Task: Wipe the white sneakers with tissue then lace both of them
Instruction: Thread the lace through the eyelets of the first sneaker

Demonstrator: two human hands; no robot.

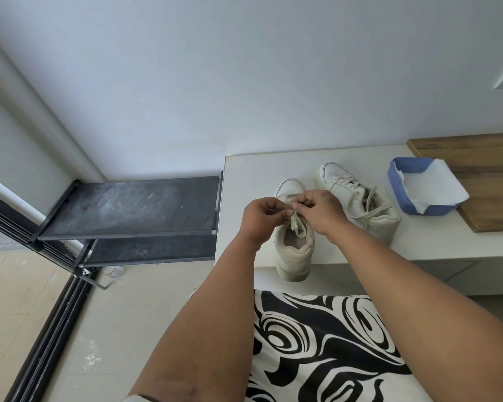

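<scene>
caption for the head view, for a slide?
Both hands, left hand and right hand, pinch the lace over the near sneaker; far sneaker sits laced beside a tissue box.

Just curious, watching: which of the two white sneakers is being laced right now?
The nearer sneaker, at the bench's front edge: both hands pinch its lace. The other sneaker, beside the blue tissue box, lies untouched.

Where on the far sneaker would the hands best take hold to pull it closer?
Grip the far sneaker at its padded heel collar, coming from the near side. Its toe points away and the open collar faces the person, so that thick rim offers a firm pinch. Its loose laces trail over the collar, so they are best avoided. Both the left hand and right hand are busy pinching the near sneaker's lace.
</scene>
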